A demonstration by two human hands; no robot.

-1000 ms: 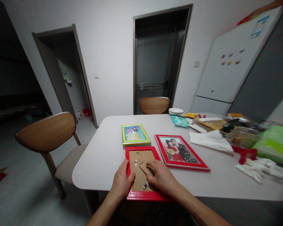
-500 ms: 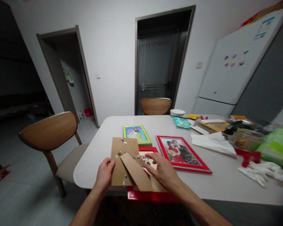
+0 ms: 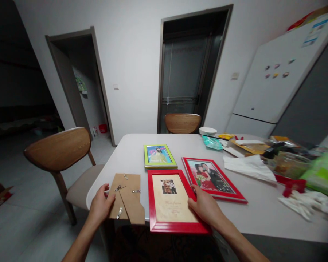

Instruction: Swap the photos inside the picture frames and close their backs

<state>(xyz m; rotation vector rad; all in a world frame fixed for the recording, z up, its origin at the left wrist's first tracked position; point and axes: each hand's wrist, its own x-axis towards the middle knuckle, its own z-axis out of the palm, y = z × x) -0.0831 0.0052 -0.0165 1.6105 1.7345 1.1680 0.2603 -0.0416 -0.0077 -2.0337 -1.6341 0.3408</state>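
A brown backing board (image 3: pixel 128 182) with metal clips and a folded stand lies at the table's front left. My left hand (image 3: pixel 101 202) is closed on its left edge, the thumb on top. My right hand (image 3: pixel 206 206) grips the right side of a red photo frame (image 3: pixel 168 227), its fingers partly hidden. Inside that frame shows a cream insert sheet (image 3: pixel 175 211) with a small printed picture near its top. Touching or close behind it lies a green photo frame (image 3: pixel 161 167). Another red photo frame (image 3: pixel 236 193), holding a picture of a couple, lies just right of my right hand.
Crowding the table's right side are white paper (image 3: pixel 247 165), a teal packet (image 3: pixel 212 142), a clear plastic container (image 3: pixel 291 163) and white gloves (image 3: pixel 303 202). A white bowl (image 3: pixel 207 131) stands at the back. Wooden chairs stand left (image 3: pixel 58 151) and behind (image 3: pixel 182 123).
My left hand has moved the backing board left and down, away from the red frame, uncovering its insert sheet. My right hand has gone from the board to the frame's right edge.
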